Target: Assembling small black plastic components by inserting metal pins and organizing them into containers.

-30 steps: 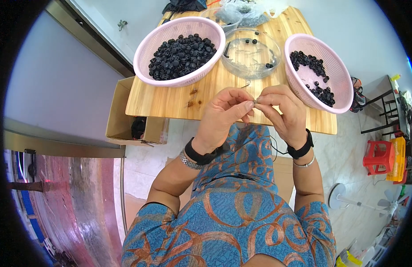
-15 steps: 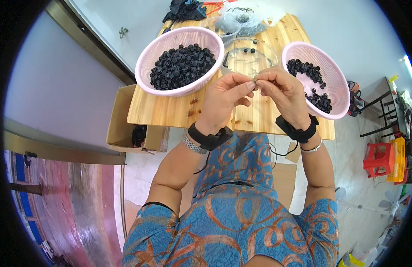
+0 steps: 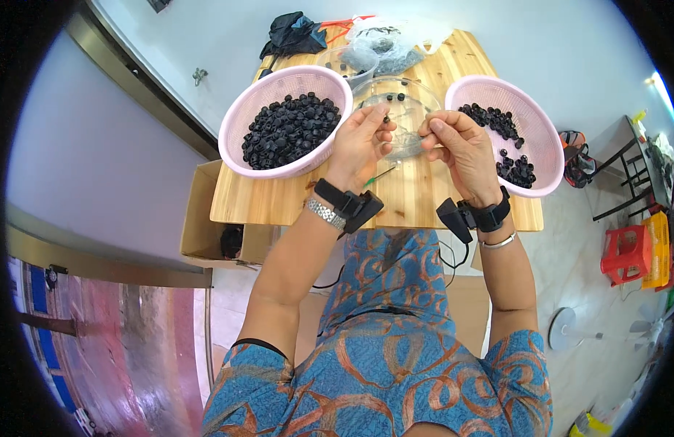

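Observation:
My left hand is closed, its thumb and fingertips round a small black plastic part that shows only in part. Facing it across a gap, my right hand has thumb and forefinger pinched together; whatever is between them is hidden or too small to name. Beneath and beyond both hands sits a round clear plastic container, with a few black parts in it. A thin tool with a green end lies on the wooden table beside my left wrist.
At the left, a pink basket holds a heap of black parts. Another pink basket at the right holds fewer. Farther back are a clear tub, a plastic bag and dark cloth. A cardboard box stands below left.
My hands were together at the fingertips and are now apart, the left keeping a black part. The green-ended tool has come into sight. The whole view has shifted slightly.

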